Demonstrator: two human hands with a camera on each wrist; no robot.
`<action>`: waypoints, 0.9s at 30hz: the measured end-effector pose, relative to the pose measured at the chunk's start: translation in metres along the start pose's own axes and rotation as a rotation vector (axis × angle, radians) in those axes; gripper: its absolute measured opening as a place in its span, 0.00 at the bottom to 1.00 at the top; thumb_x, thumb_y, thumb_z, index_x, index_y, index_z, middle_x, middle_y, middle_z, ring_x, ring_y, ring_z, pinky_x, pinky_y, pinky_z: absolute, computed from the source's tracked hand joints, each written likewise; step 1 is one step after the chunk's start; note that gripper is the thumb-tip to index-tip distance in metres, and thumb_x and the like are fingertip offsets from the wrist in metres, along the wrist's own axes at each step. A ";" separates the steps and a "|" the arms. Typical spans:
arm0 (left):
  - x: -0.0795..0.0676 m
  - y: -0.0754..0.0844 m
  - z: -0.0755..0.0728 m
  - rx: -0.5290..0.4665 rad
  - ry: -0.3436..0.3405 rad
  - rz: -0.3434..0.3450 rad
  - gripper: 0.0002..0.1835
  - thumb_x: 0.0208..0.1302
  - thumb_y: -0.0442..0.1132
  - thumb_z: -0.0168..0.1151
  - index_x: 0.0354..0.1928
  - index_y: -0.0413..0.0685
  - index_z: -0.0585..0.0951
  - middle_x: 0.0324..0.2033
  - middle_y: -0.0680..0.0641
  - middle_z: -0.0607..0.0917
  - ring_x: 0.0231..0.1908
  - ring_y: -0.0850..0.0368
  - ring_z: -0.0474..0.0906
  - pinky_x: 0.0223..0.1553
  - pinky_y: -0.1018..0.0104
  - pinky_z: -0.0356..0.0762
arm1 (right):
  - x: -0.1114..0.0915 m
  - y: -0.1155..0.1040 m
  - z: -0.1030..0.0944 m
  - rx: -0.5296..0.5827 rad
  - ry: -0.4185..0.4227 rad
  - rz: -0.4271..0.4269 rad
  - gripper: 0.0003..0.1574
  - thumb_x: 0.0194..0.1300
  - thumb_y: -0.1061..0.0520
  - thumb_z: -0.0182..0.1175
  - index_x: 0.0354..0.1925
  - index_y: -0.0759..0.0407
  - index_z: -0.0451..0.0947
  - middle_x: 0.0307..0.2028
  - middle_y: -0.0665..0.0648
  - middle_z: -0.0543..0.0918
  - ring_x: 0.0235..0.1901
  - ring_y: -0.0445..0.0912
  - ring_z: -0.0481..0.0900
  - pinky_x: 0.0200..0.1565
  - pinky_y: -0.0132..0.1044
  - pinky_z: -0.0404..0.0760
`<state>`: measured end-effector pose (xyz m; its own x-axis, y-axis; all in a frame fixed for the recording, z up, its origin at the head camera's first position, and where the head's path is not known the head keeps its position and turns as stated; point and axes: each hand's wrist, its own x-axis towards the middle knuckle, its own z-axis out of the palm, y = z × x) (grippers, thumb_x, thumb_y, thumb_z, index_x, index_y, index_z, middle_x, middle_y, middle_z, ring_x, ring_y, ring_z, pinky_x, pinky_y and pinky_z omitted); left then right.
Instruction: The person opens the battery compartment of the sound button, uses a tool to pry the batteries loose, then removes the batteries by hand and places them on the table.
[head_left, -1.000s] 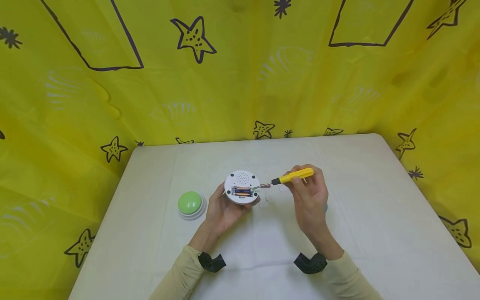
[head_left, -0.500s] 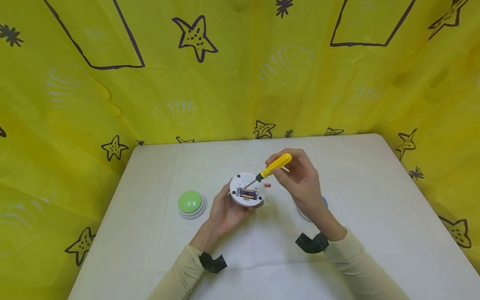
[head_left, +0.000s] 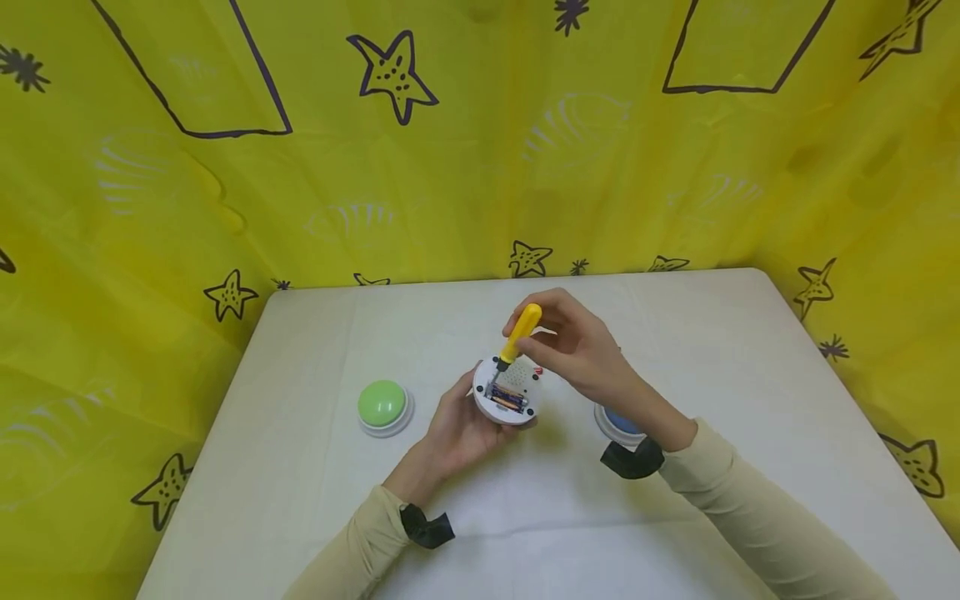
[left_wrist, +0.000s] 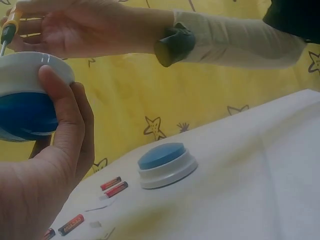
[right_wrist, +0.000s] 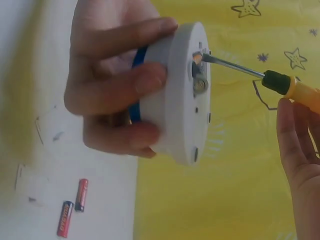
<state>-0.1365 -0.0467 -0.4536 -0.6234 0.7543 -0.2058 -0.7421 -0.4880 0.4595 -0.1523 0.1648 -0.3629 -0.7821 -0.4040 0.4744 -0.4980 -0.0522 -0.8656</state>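
Observation:
My left hand (head_left: 465,433) grips a round push button (head_left: 522,380) from below, its white underside turned up and tilted. The left wrist view shows its blue dome (left_wrist: 27,114) facing down. Batteries (head_left: 507,398) lie in the uncovered compartment in the underside. My right hand (head_left: 577,350) holds a yellow-handled screwdriver (head_left: 523,327) between thumb and fingers. Its metal shaft (right_wrist: 232,66) slants down, with the tip at one end of the battery compartment, against or beside a battery end; exact contact is hard to tell.
A green push button (head_left: 381,403) stands on the white table at left. Another blue push button (left_wrist: 162,159) sits at right, partly behind my right forearm in the head view. Several red-and-black batteries (left_wrist: 71,224) and small clear bits lie on the table beyond my left hand.
My right hand has moved left, and the screwdriver now stands steeper. Its tip has shifted from the compartment's right end to its left end. The held push button has drifted slightly right.

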 end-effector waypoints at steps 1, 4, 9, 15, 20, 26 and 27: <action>0.000 0.000 0.000 0.000 -0.012 -0.015 0.34 0.81 0.63 0.38 0.81 0.61 0.53 0.64 0.45 0.74 0.53 0.43 0.79 0.41 0.72 0.77 | 0.002 0.000 -0.001 -0.006 -0.018 0.005 0.23 0.68 0.71 0.65 0.58 0.69 0.70 0.49 0.51 0.82 0.51 0.48 0.86 0.55 0.35 0.86; 0.000 -0.001 0.001 -0.011 -0.028 -0.064 0.33 0.81 0.64 0.34 0.80 0.61 0.53 0.62 0.44 0.75 0.53 0.44 0.79 0.39 0.75 0.77 | 0.008 -0.003 -0.005 -0.029 -0.076 0.046 0.23 0.69 0.69 0.65 0.58 0.66 0.71 0.49 0.55 0.82 0.50 0.50 0.86 0.53 0.36 0.87; 0.000 -0.004 0.003 -0.038 -0.098 -0.130 0.32 0.82 0.63 0.37 0.81 0.62 0.52 0.60 0.41 0.76 0.53 0.42 0.80 0.37 0.78 0.79 | 0.021 -0.007 -0.011 -0.057 -0.162 0.133 0.25 0.68 0.68 0.67 0.60 0.65 0.71 0.50 0.61 0.80 0.50 0.48 0.86 0.50 0.39 0.89; 0.004 -0.010 0.005 -0.051 -0.131 -0.183 0.30 0.79 0.61 0.47 0.76 0.61 0.60 0.59 0.40 0.78 0.52 0.42 0.80 0.38 0.77 0.81 | 0.030 -0.004 -0.019 -0.060 -0.262 0.230 0.25 0.69 0.64 0.68 0.60 0.61 0.71 0.47 0.60 0.81 0.50 0.50 0.88 0.51 0.41 0.89; 0.008 -0.019 0.007 -0.020 -0.066 -0.221 0.32 0.81 0.61 0.43 0.79 0.59 0.56 0.59 0.41 0.78 0.48 0.40 0.84 0.37 0.75 0.83 | 0.034 -0.001 -0.022 -0.028 -0.333 0.310 0.21 0.70 0.63 0.67 0.57 0.62 0.73 0.45 0.61 0.78 0.47 0.54 0.89 0.47 0.43 0.90; 0.009 -0.024 0.006 0.010 0.003 -0.285 0.36 0.81 0.66 0.31 0.81 0.58 0.53 0.58 0.42 0.79 0.45 0.43 0.87 0.31 0.78 0.81 | 0.038 0.005 -0.021 -0.056 -0.381 0.348 0.18 0.70 0.64 0.66 0.55 0.62 0.74 0.45 0.60 0.77 0.49 0.56 0.87 0.48 0.41 0.89; 0.009 -0.024 0.006 0.011 0.009 -0.292 0.36 0.81 0.66 0.30 0.81 0.58 0.53 0.58 0.42 0.80 0.45 0.43 0.87 0.31 0.78 0.82 | 0.039 0.006 -0.021 -0.058 -0.385 0.354 0.18 0.70 0.64 0.66 0.55 0.62 0.74 0.44 0.60 0.78 0.49 0.55 0.88 0.48 0.41 0.89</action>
<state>-0.1227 -0.0251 -0.4612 -0.3862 0.8581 -0.3384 -0.8878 -0.2461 0.3890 -0.1940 0.1679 -0.3462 -0.7172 -0.6949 0.0520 -0.2567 0.1940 -0.9468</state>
